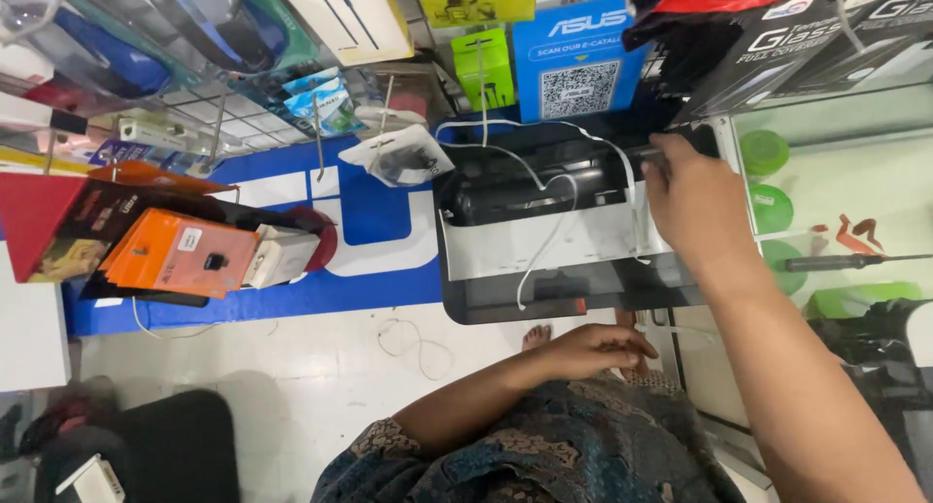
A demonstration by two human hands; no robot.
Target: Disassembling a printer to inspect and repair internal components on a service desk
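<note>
Our right hand (pixel 695 202) pinched a dark tool (pixel 646 154) with closed fingers over the printer (pixel 544 221), a white cable (pixel 554 233) just beside them. Our left hand (pixel 593 350) rested half curled and empty on our lap. We judged a steady grip, clear of the cable, best.

Orange box (pixel 180 253), green discs (pixel 765 153) — screwdriver (pixel 841 262)

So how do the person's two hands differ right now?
The right hand is stretched out to the black printer, gripping a dark part at its top; the left hand rests low by the lap, fingers curled, holding nothing visible. The right is raised; the left hangs relaxed. Both are bare.
</note>
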